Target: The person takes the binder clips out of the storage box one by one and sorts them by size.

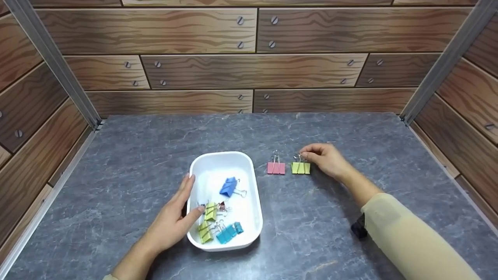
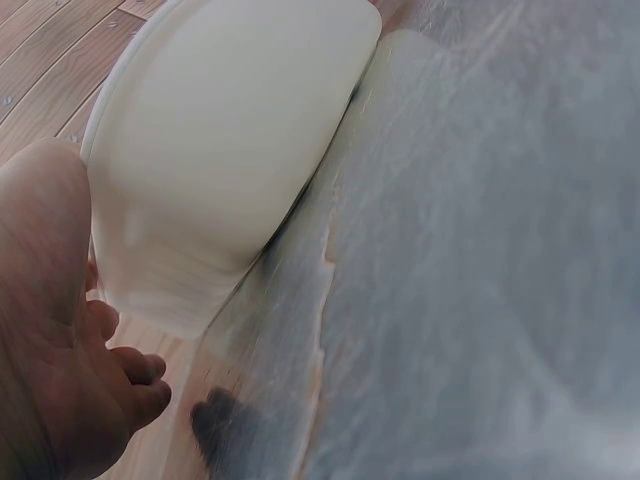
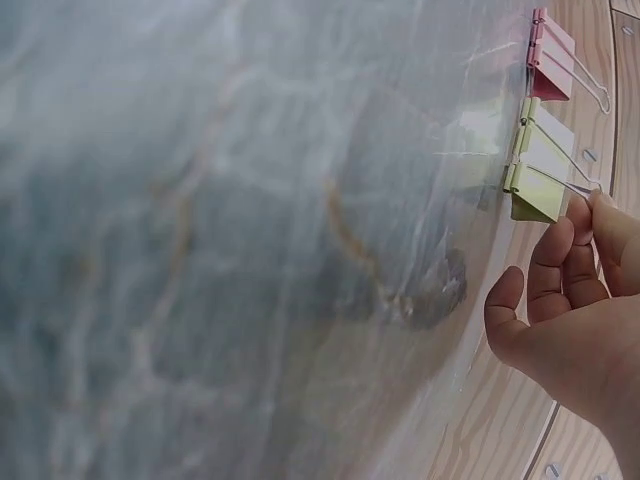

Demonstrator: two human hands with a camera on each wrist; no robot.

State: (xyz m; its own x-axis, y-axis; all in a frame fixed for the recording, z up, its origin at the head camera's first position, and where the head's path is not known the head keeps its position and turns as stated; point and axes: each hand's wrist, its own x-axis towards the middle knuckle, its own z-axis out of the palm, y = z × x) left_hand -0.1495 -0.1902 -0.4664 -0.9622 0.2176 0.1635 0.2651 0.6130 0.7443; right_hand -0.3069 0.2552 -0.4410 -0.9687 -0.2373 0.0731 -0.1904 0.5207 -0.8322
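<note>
My right hand [image 1: 327,159] pinches the wire handles of a yellow-green binder clip [image 1: 300,168], which stands on the tabletop; the right wrist view shows thumb and fingertips at the handle's end. Just left of it stands a pink binder clip [image 1: 276,168], handles up, a small gap between them. At the left, my left hand [image 1: 175,217] holds the side of a white plastic tub [image 1: 255,202], thumb over the rim and fingers along the outer wall. Inside lie a blue binder clip [image 1: 228,186], yellow-green clips [image 1: 210,212], teal clips [image 1: 226,234] and a dark red one, partly hidden.
The grey marbled tabletop [image 1: 330,241] runs back to a wood-patterned wall [image 1: 249,72]. Metal posts [image 1: 439,62] stand at both rear corners, with more wood-patterned panels at the sides. A dark band [image 1: 359,227] sits at my right wrist.
</note>
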